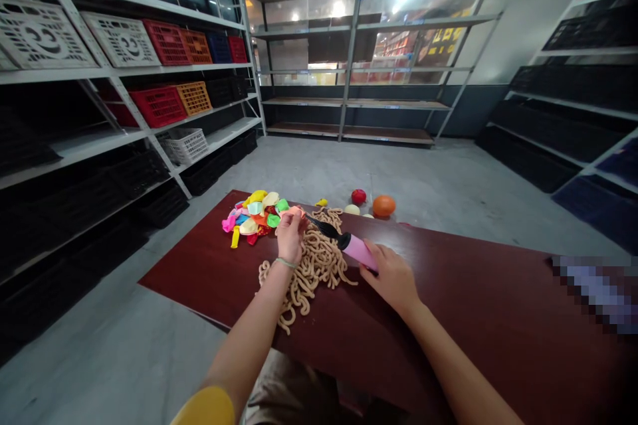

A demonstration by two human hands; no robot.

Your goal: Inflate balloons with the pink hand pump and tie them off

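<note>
My right hand (391, 273) is wrapped round a balloon pump (359, 250) with a pink barrel and a black tapered nozzle. The nozzle points left, toward my left hand (290, 237). Pinched in my left fingers is a salmon-coloured balloon (295, 211), limp, at the tip of the nozzle. Whether its neck sits over the tip I cannot tell. Under both hands lies a heap of beige, rope-like pieces (319, 255). Just left of my left hand is a pile of uninflated balloons (256, 212) in many colours.
All this lies on a dark red-brown table (478, 299). Beyond its far edge, an orange inflated balloon (383, 206) and a red one (359, 196) rest on the floor. Shelves with plastic crates (164, 106) line the left side. A pixelated patch covers something at the table's right.
</note>
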